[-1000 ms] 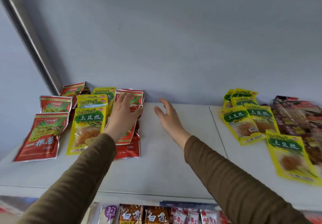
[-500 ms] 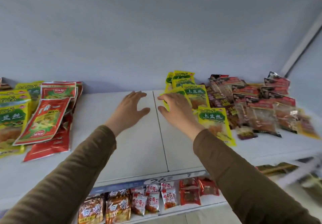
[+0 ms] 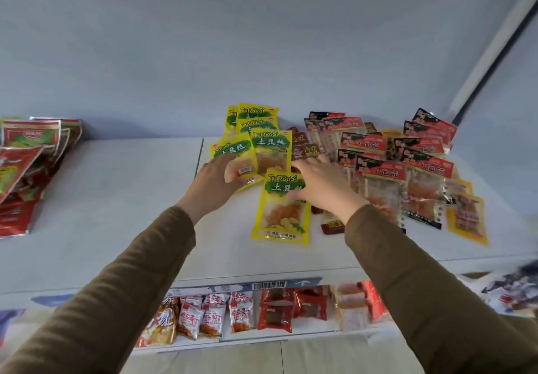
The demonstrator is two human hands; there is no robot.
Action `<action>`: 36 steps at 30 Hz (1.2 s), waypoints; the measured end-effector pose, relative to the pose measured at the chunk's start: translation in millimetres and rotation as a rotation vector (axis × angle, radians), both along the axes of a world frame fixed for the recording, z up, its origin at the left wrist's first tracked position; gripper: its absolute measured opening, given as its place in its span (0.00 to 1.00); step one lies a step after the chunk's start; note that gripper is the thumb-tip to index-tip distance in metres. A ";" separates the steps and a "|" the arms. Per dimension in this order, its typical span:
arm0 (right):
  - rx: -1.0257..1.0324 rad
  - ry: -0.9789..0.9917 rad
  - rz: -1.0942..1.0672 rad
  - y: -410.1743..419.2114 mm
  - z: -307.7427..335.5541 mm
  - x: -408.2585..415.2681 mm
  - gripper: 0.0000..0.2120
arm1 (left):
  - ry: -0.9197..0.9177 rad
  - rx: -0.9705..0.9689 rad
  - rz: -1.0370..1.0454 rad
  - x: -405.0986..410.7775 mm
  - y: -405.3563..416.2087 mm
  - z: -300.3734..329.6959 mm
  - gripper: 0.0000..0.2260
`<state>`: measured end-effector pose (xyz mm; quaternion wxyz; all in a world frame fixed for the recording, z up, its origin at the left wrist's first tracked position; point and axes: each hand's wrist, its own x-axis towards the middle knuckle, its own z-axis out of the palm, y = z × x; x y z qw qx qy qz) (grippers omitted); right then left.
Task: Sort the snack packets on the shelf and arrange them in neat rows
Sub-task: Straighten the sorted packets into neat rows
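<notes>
Several yellow packets (image 3: 271, 148) lie overlapping at the back middle of the white shelf (image 3: 116, 199). One more yellow packet (image 3: 280, 219) lies alone nearer the front. My left hand (image 3: 214, 183) pinches the lower edge of the leftmost yellow packet (image 3: 233, 152) between fingers and thumb. My right hand (image 3: 320, 183) lies flat with fingers spread, thumb on the top of the front yellow packet, fingertips over small brown packets (image 3: 305, 150). Clear packets with red headers (image 3: 381, 169) are piled to the right. Red packets (image 3: 23, 169) are stacked at the far left.
An orange-yellow packet (image 3: 468, 219) lies at the right end of the shelf. A slanted shelf post (image 3: 495, 41) rises at the right. The lower shelf (image 3: 241, 312) holds rows of other snack packets. The blue-grey back wall stands close behind the packets.
My view and both hands have swung from the left pile to the right group. My left hand has reached the leftmost yellow packet, and my right hand has settled on the front one.
</notes>
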<state>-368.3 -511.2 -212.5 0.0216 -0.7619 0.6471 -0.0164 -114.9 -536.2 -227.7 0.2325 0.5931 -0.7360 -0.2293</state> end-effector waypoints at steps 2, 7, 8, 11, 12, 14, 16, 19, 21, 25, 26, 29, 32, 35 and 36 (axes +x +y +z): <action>0.008 0.080 0.024 -5.9 -4.7 -1.3 0.43 | -0.004 0.044 0.072 0.9 -7.9 -6.1 0.30; 0.030 -0.021 0.001 -19.5 -11.6 -0.2 0.34 | -0.007 0.124 0.169 0.2 -31.9 -20.5 0.39; 0.033 -0.075 0.006 -21.1 -12.1 -0.6 0.29 | 0.001 0.128 0.180 -2.0 -37.0 -22.3 0.41; -0.008 -0.213 0.021 -22.0 -8.6 -4.7 0.15 | 0.086 0.149 0.258 -6.4 -52.3 -23.8 0.44; -0.027 -0.254 0.022 -22.3 -6.0 -8.6 0.13 | 0.147 0.163 0.294 -6.9 -56.9 -23.2 0.43; 0.031 -0.414 0.017 -22.9 2.3 -19.1 0.12 | 0.234 0.171 0.342 -6.8 -64.9 -21.9 0.41; 0.172 -0.626 0.024 -25.8 11.4 -30.1 0.08 | 0.236 0.120 0.354 -7.1 -71.1 -21.5 0.39; 0.258 -0.852 0.095 -35.1 19.7 -33.6 0.04 | 0.280 0.032 0.357 -9.1 -75.6 -23.1 0.37; 0.282 -0.937 0.151 -45.7 20.5 -26.9 0.05 | 0.346 0.037 0.350 -11.0 -73.5 -25.3 0.37; 0.160 -0.884 0.123 -74.6 5.1 -8.3 0.07 | 0.461 0.083 0.415 -11.8 -72.3 -28.8 0.41; 0.078 -0.811 0.085 -81.6 0.2 -5.3 0.10 | 0.502 0.087 0.438 -13.3 -73.0 -28.5 0.41; -0.144 -0.637 -0.021 -96.8 -11.3 0.0 0.10 | 0.573 0.035 0.471 -20.2 -75.1 -25.7 0.39; -0.202 -0.506 -0.029 -109.6 -15.8 1.4 0.14 | 0.624 0.010 0.456 -31.9 -79.3 -22.3 0.32; -0.098 -0.569 -0.054 -118.8 -12.7 5.6 0.18 | 0.681 0.040 0.438 -45.3 -88.2 -19.0 0.25; -0.082 -0.583 -0.054 -122.1 -12.1 7.0 0.18 | 0.679 0.060 0.434 -50.0 -90.6 -18.5 0.24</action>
